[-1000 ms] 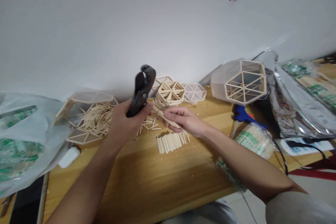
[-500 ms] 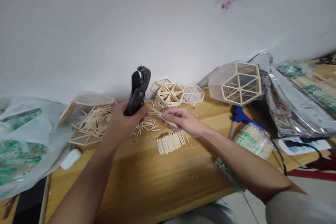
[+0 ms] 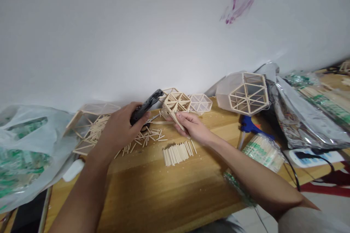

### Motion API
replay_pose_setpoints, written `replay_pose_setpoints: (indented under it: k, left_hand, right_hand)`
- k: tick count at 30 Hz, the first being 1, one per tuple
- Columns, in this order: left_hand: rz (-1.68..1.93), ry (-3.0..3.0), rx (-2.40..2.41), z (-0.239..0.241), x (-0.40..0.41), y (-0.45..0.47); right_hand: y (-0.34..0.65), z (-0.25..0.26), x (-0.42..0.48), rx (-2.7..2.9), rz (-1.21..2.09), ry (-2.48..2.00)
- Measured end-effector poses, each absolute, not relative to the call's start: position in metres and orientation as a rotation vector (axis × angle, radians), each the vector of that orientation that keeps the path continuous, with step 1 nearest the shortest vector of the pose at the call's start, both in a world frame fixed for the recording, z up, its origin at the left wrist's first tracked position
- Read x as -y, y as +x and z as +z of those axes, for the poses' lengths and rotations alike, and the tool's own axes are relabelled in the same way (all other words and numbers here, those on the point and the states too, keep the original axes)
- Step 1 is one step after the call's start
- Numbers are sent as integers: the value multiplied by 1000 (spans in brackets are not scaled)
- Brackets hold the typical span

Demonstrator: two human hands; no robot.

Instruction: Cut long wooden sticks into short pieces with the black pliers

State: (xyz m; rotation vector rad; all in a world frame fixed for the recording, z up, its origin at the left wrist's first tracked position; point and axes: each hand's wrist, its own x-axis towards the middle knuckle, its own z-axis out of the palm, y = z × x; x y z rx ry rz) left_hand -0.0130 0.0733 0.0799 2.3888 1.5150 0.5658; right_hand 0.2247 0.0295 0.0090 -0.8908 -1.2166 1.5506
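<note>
I lowered left hand (image 3: 120, 127), fist still gripping cutter (image 3: 145, 106), from upright to flat over bench (image 3: 164, 185). Right hand (image 3: 191, 125) pinched stick (image 3: 175, 119). Cutter blade hidden.

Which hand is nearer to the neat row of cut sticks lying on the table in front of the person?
Right. The right hand holds a stick just above the row of cut sticks. The left hand, gripping the black cutter, is farther off to the left.
</note>
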Motion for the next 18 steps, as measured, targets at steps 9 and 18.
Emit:
replay_pose_setpoints:
  k: [9, 18]
  left_hand:
    - [362, 2423, -1169, 63, -65, 5]
    - [339, 2404, -1135, 59, -61, 10]
  right_hand:
    - [226, 9, -31, 1258, 1466, -890]
    - [230, 8, -34, 1274, 1413, -957]
